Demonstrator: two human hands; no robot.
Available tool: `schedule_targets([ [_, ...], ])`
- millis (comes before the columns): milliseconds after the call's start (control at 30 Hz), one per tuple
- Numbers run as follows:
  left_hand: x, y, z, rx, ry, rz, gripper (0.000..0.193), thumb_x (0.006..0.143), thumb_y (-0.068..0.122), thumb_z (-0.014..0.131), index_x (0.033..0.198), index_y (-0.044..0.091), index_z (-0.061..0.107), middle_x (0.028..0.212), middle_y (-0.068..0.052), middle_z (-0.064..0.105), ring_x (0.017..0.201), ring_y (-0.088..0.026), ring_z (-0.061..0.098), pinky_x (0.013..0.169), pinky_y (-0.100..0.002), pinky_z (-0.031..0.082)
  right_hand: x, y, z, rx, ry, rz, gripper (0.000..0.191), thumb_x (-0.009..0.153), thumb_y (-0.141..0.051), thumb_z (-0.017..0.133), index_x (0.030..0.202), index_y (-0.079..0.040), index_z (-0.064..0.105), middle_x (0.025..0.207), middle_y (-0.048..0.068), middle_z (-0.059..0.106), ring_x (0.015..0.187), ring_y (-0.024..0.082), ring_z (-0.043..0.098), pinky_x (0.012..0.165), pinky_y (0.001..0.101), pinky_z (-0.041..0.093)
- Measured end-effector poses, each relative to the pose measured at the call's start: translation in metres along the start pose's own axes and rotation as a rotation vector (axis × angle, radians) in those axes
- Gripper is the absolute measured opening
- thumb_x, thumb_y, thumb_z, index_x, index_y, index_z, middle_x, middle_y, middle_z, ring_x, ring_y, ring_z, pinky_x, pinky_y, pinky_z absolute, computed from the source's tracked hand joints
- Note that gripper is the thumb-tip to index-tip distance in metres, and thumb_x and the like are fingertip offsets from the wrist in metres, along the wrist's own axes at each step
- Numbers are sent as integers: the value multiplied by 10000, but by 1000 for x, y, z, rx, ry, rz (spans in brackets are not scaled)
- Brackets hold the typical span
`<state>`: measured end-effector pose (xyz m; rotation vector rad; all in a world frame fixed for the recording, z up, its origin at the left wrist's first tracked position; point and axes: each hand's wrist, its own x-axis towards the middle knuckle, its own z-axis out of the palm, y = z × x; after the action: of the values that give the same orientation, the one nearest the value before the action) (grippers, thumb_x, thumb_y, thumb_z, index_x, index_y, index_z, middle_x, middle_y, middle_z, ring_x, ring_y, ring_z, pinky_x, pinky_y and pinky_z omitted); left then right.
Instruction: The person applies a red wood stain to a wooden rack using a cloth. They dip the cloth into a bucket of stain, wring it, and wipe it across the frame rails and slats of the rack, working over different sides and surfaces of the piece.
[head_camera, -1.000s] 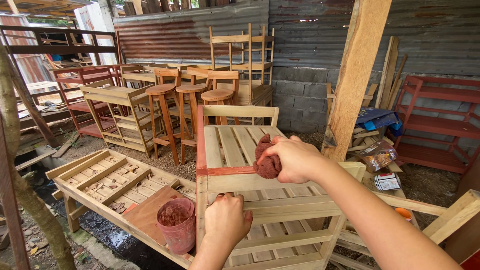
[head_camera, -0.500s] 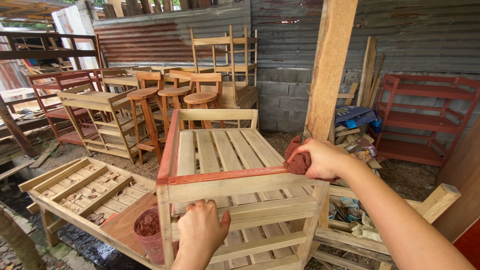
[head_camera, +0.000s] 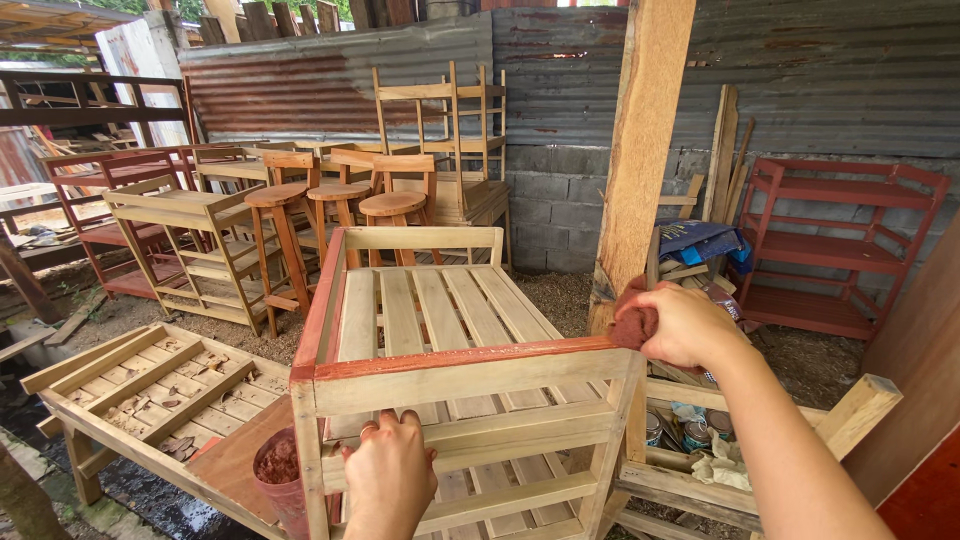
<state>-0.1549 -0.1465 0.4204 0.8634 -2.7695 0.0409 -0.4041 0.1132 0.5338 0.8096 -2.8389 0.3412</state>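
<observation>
Pressing a red-soaked rag in my right hand, fingers pinching it, at the corner of the wooden rack. My left hand grips a lower rail, fingers curled. Top rails near my fingers look stained red; the slats beyond remain bare.

Low slatted bench bears wood scraps, stain cup

slatted rack: bare pale wood, matt, top rails wet-looking red stain | rag in right hand: coarse cloth, red-soaked | left hand on raw wood rail | cup: plastic, stain-smeared | wall: corrugated metal, rusty | far shelf: wood, matt red finish
</observation>
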Motion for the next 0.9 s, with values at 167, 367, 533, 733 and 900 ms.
schedule_targets([
  [167,0,-1,9,-41,90,0,440,837,385,788,1130,99,627,1183,-99,610,1114,-283,637,957,-597,510,-7,-92,-1,174,39,-387,593,500,-160,868,1073,-266,764,1135,59,675,1105,273,662,966,387,543],
  [367,2,-3,17,-54,139,38,438,846,379,782,1125,85,615,1190,-110,609,1107,-305,633,968,-609,492,-11,-231,3,149,-42,-651,371,599,-172,759,968,-209,760,1037,43,713,1016,284,715,886,379,582],
  [533,3,-7,8,-58,15,41,468,869,389,781,1152,69,592,1153,-123,593,1113,-300,628,954,-548,521,-21,-294,11,99,15,-774,473,574,-160,798,1037,-250,772,1215,20,657,1118,348,577,955,439,504],
  [733,6,-11,-1,-101,-4,48,481,856,425,791,1136,77,611,1136,-122,613,1118,-289,635,922,-505,551,-9,-239,5,-64,-82,-558,444,657,-188,786,1081,-314,749,1253,-57,640,1175,305,564,964,452,536],
  [900,5,-12,10,-58,-12,70,457,881,422,770,1126,74,603,1151,-113,607,1095,-280,649,959,-516,530,-6,-123,-11,-240,-153,-226,602,652,-55,723,1169,-363,721,1264,-85,621,1194,253,568,1017,424,531],
])
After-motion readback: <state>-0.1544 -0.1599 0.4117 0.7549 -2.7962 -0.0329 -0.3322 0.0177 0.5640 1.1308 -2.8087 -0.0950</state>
